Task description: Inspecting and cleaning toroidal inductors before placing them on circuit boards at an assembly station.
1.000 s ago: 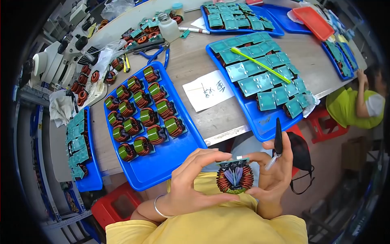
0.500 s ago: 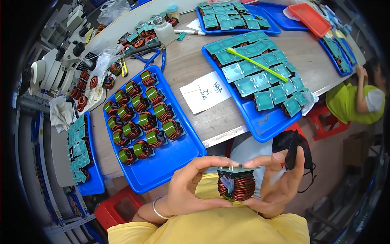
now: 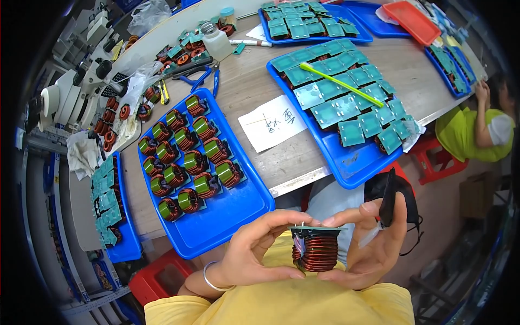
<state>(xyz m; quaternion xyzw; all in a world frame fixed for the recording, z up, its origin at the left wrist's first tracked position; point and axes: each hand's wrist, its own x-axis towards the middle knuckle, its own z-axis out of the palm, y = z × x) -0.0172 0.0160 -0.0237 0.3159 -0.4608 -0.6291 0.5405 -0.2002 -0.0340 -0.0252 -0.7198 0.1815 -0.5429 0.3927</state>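
Note:
A copper-wound toroidal coil (image 3: 320, 253) with a small green circuit board (image 3: 318, 231) on top is held in front of my yellow shirt. My left hand (image 3: 253, 252) grips its left side, fingers at the board's top edge and thumb below the coil. From the other side my right hand (image 3: 364, 254) holds it likewise, fingertips at the board's edge and thumb near the coil's base. A slim black tool (image 3: 388, 203) with a clear, pale end is tucked between my right fingers, pointing upward. Small metal pins stick up from the board.
A blue tray (image 3: 216, 230) of similar coils lies on the bench, left of a handwritten paper (image 3: 271, 123). To the right, another blue tray (image 3: 352, 168) bears green boards and a yellow-green stick (image 3: 341, 84). Blue-handled pliers (image 3: 201, 79) lie behind. A co-worker (image 3: 474, 130) sits at far right.
Between my hands the coil has turned, so more of its copper winding faces me and less of its middle gap shows. Both hands stay in nearly the same place.

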